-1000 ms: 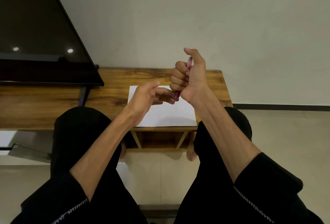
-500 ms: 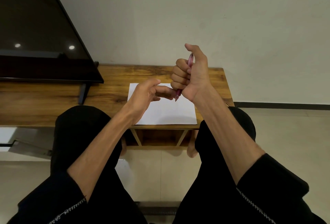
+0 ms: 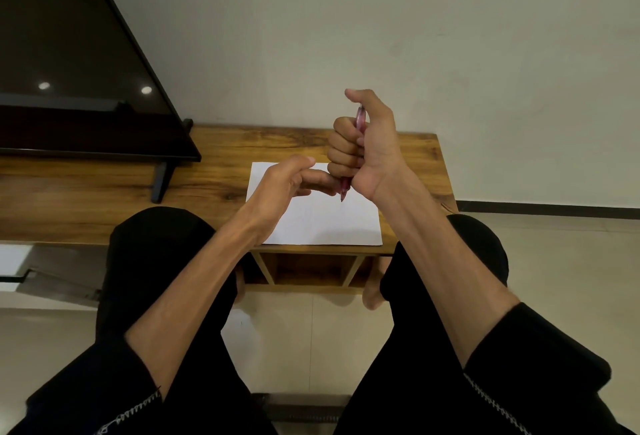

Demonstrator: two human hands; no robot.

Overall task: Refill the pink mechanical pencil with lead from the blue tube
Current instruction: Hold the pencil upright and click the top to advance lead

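My right hand [image 3: 367,150] is fisted around the pink mechanical pencil [image 3: 360,119], held upright above the table. Its top end pokes out by my raised thumb and its tip [image 3: 343,192] points down below the fist. My left hand [image 3: 287,185] hovers just left of the tip, fingers curled, index finger reaching toward the lower end of the pencil. I cannot tell whether the left fingers pinch anything. The blue tube is not in view.
A white sheet of paper [image 3: 329,223] lies on the low wooden table [image 3: 104,192], under my hands. A black TV [image 3: 69,88] stands on the table's left part. My knees in black trousers frame the table's front edge.
My right hand has shifted slightly with the pencil and the thumb has lifted off its top end. The left hand stays by the tip.
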